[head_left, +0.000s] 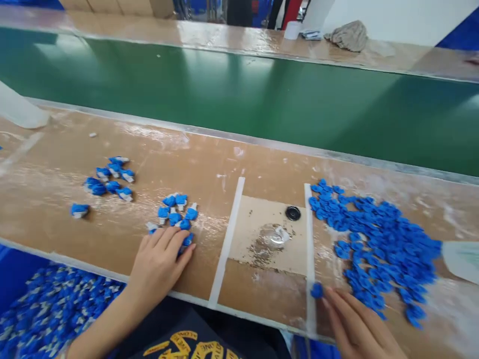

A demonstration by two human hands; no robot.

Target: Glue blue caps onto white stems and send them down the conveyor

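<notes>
My left hand (159,257) is closed around a blue piece (187,240) at the near edge of a small cluster of blue-and-white pieces (175,217). Beyond it to the left lies a looser group of similar pieces (113,185), with a single one (80,210) apart. At the lower right, my right hand (357,319) pinches a small blue disc-like piece (316,290) at its fingertips, over the right white tape strip. Just past that hand spreads a large pile of flat blue pieces (389,239).
Between two white tape strips lies a cardboard patch (243,239) with a black round cap (293,213) and a clear, wet-looking spot (277,235). A green belt (239,94) runs behind. A bin of blue-and-white pieces (56,304) stands below the table's left edge.
</notes>
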